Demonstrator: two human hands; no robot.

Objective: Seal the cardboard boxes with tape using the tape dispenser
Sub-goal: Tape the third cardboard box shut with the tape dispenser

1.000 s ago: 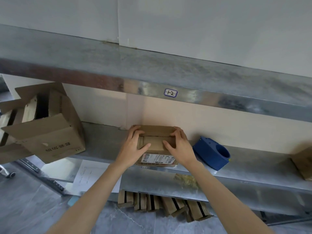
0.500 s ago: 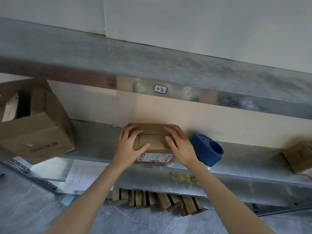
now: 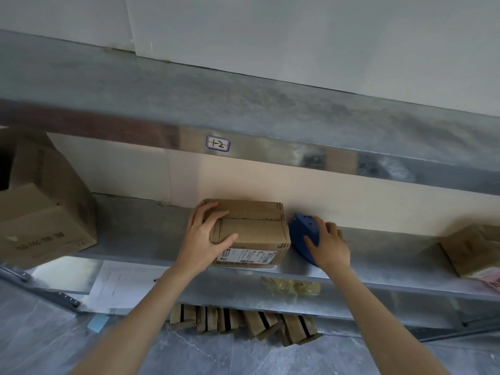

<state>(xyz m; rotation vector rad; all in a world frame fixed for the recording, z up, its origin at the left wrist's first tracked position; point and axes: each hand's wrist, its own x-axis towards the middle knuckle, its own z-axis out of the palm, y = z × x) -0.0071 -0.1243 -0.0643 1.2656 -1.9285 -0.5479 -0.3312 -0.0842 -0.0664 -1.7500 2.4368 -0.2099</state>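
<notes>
Dispenser gripped by R hand, beside box.

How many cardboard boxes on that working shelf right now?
3. A small box under the left hand, a large open box at the shelf's left end, a third box cut off at the right edge. More may sit out of frame.
</notes>
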